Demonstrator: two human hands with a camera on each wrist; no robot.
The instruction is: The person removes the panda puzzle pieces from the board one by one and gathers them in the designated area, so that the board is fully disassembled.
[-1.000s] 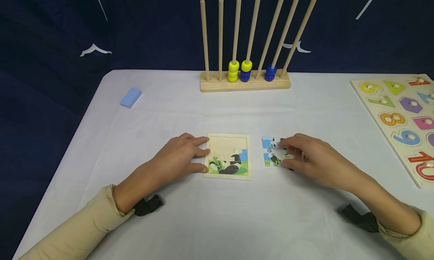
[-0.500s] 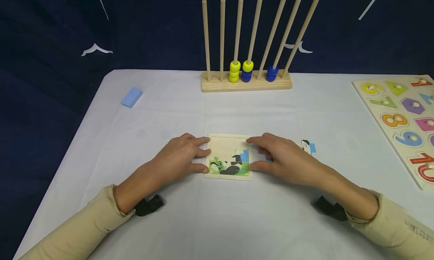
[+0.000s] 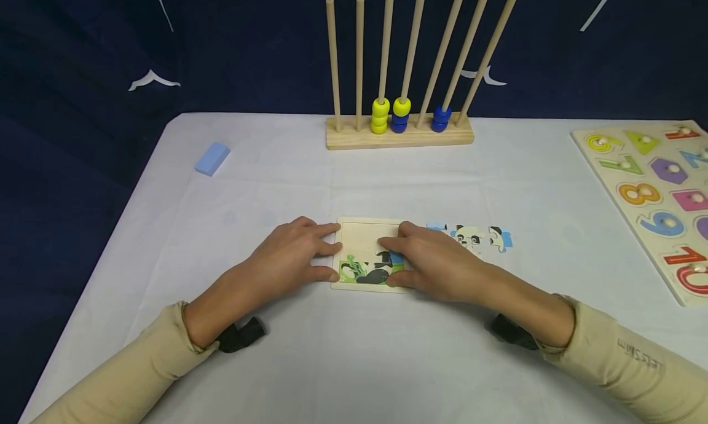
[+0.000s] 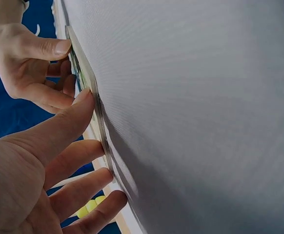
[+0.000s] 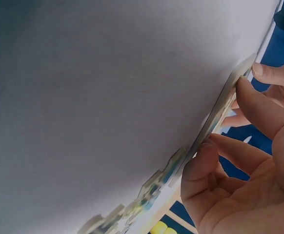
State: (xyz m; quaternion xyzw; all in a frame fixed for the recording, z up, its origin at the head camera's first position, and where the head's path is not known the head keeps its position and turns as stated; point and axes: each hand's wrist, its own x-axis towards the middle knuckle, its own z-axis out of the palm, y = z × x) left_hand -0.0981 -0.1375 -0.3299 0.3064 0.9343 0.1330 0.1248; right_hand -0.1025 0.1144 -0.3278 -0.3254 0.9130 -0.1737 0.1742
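Note:
A small wooden jigsaw tray (image 3: 359,236) lies on the white cloth, with panda-picture pieces (image 3: 372,275) fitted along its bottom and lower right. My left hand (image 3: 290,252) rests thumb and spread fingertips against its left rim. My right hand (image 3: 442,261) reaches over the right rim; its thumb and index finger touch the fitted part, apart from each other. In the right wrist view, the right hand (image 5: 249,175) has its other fingers bent, and no piece shows between thumb and index finger. Loose panda-face pieces (image 3: 467,235) lie just beyond that hand, which partly hides them.
A wooden peg stand (image 3: 401,140) with yellow and blue beads stands at the back. A blue block (image 3: 212,158) lies at the back left. A number-and-shape board (image 3: 608,178) lies at the right edge. Dark cloth hangs behind the table.
My right hand has moved left from the loose pieces onto the tray's right side, uncovering the panda-face pieces. The left hand stays at the left rim.

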